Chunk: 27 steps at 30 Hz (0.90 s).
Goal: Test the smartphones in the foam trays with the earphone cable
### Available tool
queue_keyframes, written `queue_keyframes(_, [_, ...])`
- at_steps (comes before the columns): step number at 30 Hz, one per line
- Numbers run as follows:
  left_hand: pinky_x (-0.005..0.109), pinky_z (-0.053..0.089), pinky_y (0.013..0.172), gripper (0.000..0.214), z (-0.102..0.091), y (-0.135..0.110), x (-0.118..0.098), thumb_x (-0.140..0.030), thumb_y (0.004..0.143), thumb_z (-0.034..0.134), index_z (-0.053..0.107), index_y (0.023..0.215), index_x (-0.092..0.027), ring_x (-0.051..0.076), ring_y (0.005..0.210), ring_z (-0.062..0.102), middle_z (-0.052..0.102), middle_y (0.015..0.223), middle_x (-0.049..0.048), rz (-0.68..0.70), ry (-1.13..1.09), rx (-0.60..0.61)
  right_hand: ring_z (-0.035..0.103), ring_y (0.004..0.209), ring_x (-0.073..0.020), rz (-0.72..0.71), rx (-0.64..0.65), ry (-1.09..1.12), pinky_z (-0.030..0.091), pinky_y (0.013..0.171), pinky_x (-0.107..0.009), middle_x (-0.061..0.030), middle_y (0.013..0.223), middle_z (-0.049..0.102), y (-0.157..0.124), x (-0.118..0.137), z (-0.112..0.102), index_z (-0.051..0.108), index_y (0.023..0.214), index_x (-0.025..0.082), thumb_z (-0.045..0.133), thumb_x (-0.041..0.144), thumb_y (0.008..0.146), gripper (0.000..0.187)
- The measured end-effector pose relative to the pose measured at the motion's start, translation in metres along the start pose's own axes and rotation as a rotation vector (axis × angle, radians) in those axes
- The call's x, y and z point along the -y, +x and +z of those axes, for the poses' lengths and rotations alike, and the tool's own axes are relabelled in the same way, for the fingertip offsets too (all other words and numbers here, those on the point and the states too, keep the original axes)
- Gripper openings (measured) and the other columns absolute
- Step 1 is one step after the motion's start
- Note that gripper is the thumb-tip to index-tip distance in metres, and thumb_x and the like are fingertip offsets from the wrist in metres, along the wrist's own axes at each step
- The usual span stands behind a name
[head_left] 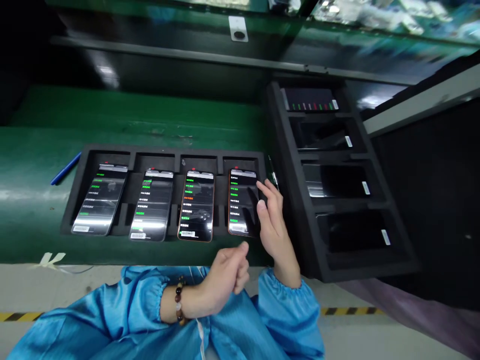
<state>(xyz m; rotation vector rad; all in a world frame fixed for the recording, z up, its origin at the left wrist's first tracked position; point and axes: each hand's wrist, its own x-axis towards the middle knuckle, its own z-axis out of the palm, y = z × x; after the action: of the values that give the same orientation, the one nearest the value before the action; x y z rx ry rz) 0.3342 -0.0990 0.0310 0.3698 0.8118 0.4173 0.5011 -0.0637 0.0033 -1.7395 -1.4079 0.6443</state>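
Several phones with lit screens lie side by side in a black foam tray (pixel 80 165) on the green belt. My right hand (pixel 275 225) rests at the right edge of the rightmost phone (pixel 242 200), fingers stretched out, with the forefinger and thumb touching its screen. My left hand (pixel 225 282) hovers below the tray near the belt's front edge, fingers loosely curled into a fist with nothing visible in them. A bead bracelet (pixel 179 300) sits on the left wrist. Both arms wear blue sleeves.
A second black foam tray (pixel 300 220) to the right holds several dark phones, one per slot. A blue pen (pixel 65 169) lies on the green belt (pixel 33 145) left of the first tray. A small dark pen-like tool (pixel 273 175) lies between the trays.
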Motion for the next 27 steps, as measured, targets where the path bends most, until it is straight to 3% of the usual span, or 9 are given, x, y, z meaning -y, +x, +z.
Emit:
queue_keyframes(4, [0.028, 0.026, 0.051, 0.078, -0.030, -0.032, -0.039, -0.094, 0.092, 0.061, 0.049, 0.066, -0.022, 0.009, 0.052, 0.034, 0.043, 0.057, -0.0044, -0.044, 0.457, 0.345, 0.040, 0.167, -0.0282, 0.040, -0.071, 0.031, 0.031, 0.140, -0.059, -0.0110, 0.174, 0.047, -0.001, -0.005, 0.000, 0.056, 0.162, 0.031, 0.039, 0.062, 0.118, 0.056])
queue_keyframes(7, [0.029, 0.037, 0.057, 0.070, -0.076, -0.078, -0.091, -0.085, 0.102, 0.056, 0.067, 0.078, -0.020, 0.013, 0.060, 0.045, 0.052, 0.067, -0.0009, 0.089, 0.657, 0.220, 0.047, 0.162, -0.0287, 0.075, -0.080, 0.056, 0.033, 0.139, -0.058, -0.0106, 0.169, 0.055, -0.006, -0.009, 0.000, 0.058, 0.160, 0.031, 0.040, 0.065, 0.117, 0.058])
queue_keyframes(9, [0.031, 0.042, 0.058, 0.064, -0.113, -0.114, -0.128, -0.079, 0.105, 0.055, 0.074, 0.082, -0.022, 0.017, 0.059, 0.050, 0.056, 0.064, 0.0001, 0.263, 0.716, -0.127, 0.048, 0.161, -0.0294, 0.084, -0.081, 0.060, 0.034, 0.138, -0.058, -0.0105, 0.167, 0.057, -0.008, -0.011, 0.000, 0.059, 0.158, 0.030, 0.041, 0.067, 0.116, 0.059])
queue_keyframes(12, [0.033, 0.050, 0.072, 0.046, -0.163, -0.163, -0.180, -0.061, 0.106, 0.064, 0.083, 0.088, -0.023, 0.022, 0.086, 0.065, 0.076, 0.095, 0.0048, 0.647, 0.926, -0.892, 0.050, 0.159, -0.0309, 0.100, -0.095, 0.060, 0.036, 0.137, -0.059, -0.0110, 0.166, 0.058, -0.011, -0.012, 0.000, 0.060, 0.158, 0.030, 0.042, 0.068, 0.115, 0.060])
queue_keyframes(14, [0.030, 0.041, 0.066, 0.029, -0.191, -0.185, -0.211, -0.045, 0.102, 0.069, 0.088, 0.105, -0.023, 0.017, 0.073, 0.054, 0.064, 0.074, -0.0022, 0.771, 1.058, -1.401, 0.051, 0.158, -0.0324, 0.105, -0.105, 0.058, 0.037, 0.136, -0.060, -0.0121, 0.164, 0.059, -0.011, -0.014, 0.001, 0.061, 0.158, 0.029, 0.041, 0.070, 0.114, 0.062])
queue_keyframes(16, [0.029, 0.028, 0.056, 0.032, -0.214, -0.197, -0.240, -0.039, 0.100, 0.068, 0.089, 0.118, -0.022, 0.014, 0.057, 0.037, 0.042, 0.057, -0.0074, 0.748, 1.063, -1.645, 0.053, 0.156, -0.0340, 0.111, -0.107, 0.057, 0.039, 0.134, -0.061, -0.0133, 0.163, 0.059, -0.010, -0.018, 0.002, 0.061, 0.158, 0.028, 0.041, 0.071, 0.114, 0.064])
queue_keyframes(19, [0.026, 0.029, 0.055, 0.032, -0.242, -0.194, -0.278, -0.029, 0.099, 0.068, 0.086, 0.120, -0.012, 0.012, 0.058, 0.040, 0.046, 0.058, -0.0083, 0.730, 1.024, -1.659, 0.056, 0.153, -0.0366, 0.130, -0.112, 0.061, 0.042, 0.130, -0.064, -0.0144, 0.162, 0.060, -0.008, -0.025, 0.005, 0.061, 0.158, 0.027, 0.041, 0.072, 0.113, 0.066])
queue_keyframes(22, [0.024, 0.037, 0.064, 0.030, -0.259, -0.170, -0.298, -0.026, 0.102, 0.065, 0.084, 0.117, -0.008, 0.012, 0.070, 0.052, 0.062, 0.072, -0.0051, 0.725, 1.164, -1.523, 0.057, 0.152, -0.0381, 0.128, -0.122, 0.057, 0.042, 0.129, -0.067, -0.0154, 0.161, 0.061, -0.008, -0.024, 0.006, 0.060, 0.158, 0.026, 0.042, 0.071, 0.113, 0.067])
queue_keyframes(27, [0.026, 0.043, 0.078, 0.030, -0.266, -0.123, -0.287, -0.033, 0.101, 0.066, 0.084, 0.109, -0.011, 0.015, 0.083, 0.056, 0.066, 0.084, -0.0006, 0.821, 1.323, -1.315, 0.051, 0.159, -0.0356, 0.012, -0.110, -0.036, 0.035, 0.135, -0.064, -0.0145, 0.165, 0.058, -0.019, -0.008, -0.003, 0.068, 0.152, 0.027, 0.045, 0.061, 0.117, 0.054])
